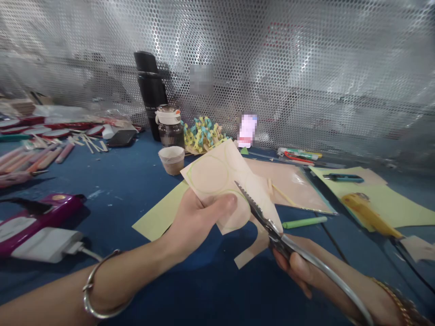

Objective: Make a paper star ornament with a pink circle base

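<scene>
A sheet of pale paper [217,167] with green circles drawn on it is pinched in my left hand [205,210], thumb on top. My right hand [295,258] is closed around a pair of scissors [268,226]. Their blades lie at the paper along a curved outline, pointing up and to the left. A partly cut curved strip [254,249] hangs below the blades. Under and behind the held paper rest a yellow-green sheet [161,217] and a pinkish sheet [292,181]. Beside the scissors lies a green pen [304,222].
A black flask [149,90], a lidded jar [170,127], a small cup [171,159] and a pile of paper curls [204,136] stand at the back. At left is a purple power strip [61,213] with a white plug. A yellow tool [370,213] and a cutter [345,178] lie right.
</scene>
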`<action>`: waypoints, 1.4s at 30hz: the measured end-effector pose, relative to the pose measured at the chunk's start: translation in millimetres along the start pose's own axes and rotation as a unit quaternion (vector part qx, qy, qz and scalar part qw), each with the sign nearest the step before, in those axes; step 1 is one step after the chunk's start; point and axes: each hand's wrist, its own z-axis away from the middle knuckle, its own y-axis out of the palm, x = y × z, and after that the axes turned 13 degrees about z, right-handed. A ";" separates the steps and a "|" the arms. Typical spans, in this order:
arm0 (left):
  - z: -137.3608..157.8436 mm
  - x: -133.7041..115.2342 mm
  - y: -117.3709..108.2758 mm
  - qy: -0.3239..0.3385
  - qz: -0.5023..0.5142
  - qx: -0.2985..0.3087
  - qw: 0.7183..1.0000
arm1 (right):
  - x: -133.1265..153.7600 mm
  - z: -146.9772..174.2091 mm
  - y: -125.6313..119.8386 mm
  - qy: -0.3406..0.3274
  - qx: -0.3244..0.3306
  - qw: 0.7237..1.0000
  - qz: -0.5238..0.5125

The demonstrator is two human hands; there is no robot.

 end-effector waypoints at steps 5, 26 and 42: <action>0.8 0.3 0.1 -0.011 0.011 0.006 1.000 | 0.8 -0.7 0.9 0.021 -0.001 1.000 0.004; 1.3 -3.2 0.7 -0.026 -0.030 -0.003 0.999 | 3.3 2.4 -0.6 0.033 -0.004 0.999 0.023; 0.3 -6.3 1.5 -0.024 -0.076 -0.014 0.997 | 12.7 0.0 -7.5 -0.002 -0.028 0.997 0.078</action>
